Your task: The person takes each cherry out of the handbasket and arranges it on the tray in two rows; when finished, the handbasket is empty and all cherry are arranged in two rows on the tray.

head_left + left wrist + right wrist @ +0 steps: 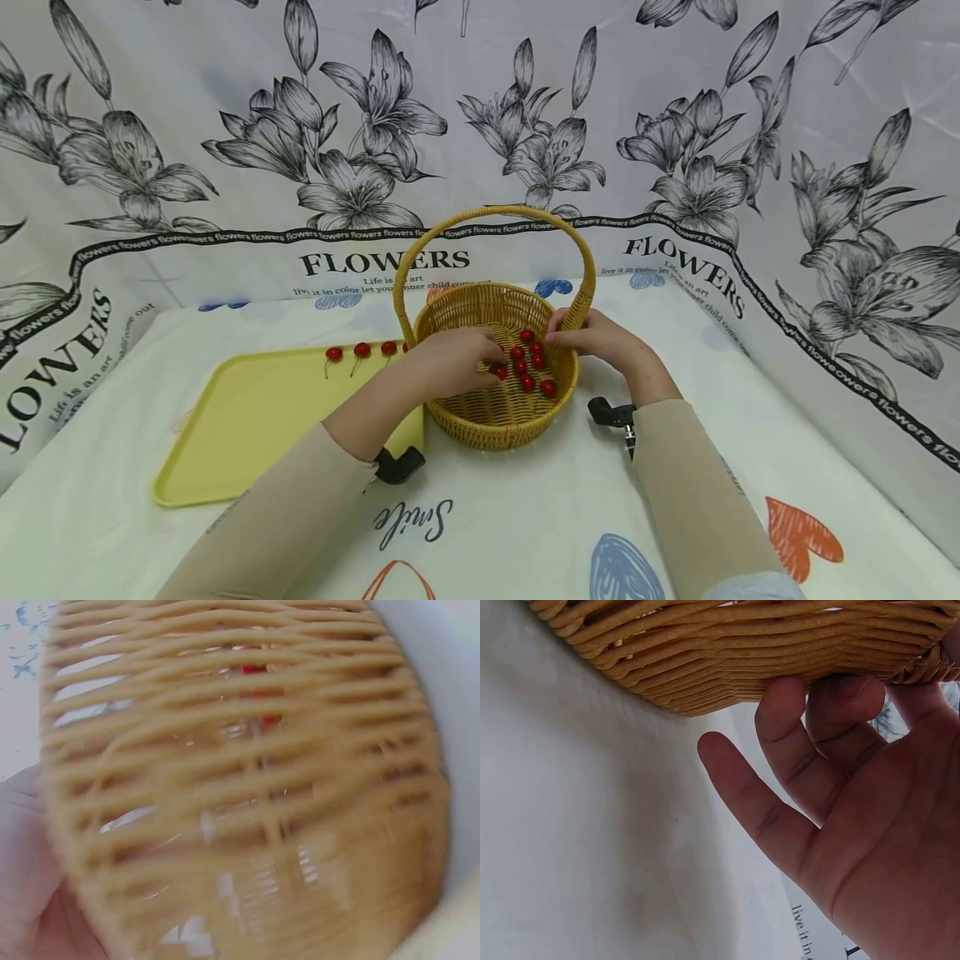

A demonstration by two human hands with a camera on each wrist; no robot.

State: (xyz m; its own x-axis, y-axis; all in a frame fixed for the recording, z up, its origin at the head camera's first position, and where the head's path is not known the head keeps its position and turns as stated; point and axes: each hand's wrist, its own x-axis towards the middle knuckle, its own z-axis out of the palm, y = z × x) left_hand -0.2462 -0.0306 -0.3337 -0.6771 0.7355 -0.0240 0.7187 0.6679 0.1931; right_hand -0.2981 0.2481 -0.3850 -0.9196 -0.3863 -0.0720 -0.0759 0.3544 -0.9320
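Seven red cherries lie loose on the floor of the round wicker basket, most toward its right side, and one more cherry shows at the fingertips of the left hand. That hand reaches under the arched handle, its fingers curled, seemingly pinching the fruit; the left wrist view is blurred and shows mainly weave. The right hand grips the basket's right rim beside the foot of the handle, thumb over the edge; in the right wrist view two bent fingers press the outer wall while the little finger stands apart from it.

On the yellow tray, just beside the basket, three stemmed cherries line the far edge, with a bit of red from perhaps a fourth near the basket.

The step in hand looks like handling single cherries inside the basket; whether this one is being lifted or laid down I cannot tell. Next, I judge, calls for a light pinch and a steady rim, with the left hand clearing the handle.

The printed cloth reads "FLOWERS", "Life is an art" and "live it in color", with "flowers" repeated along a black band and "Smile" in script. No brand is legible on basket or tray.
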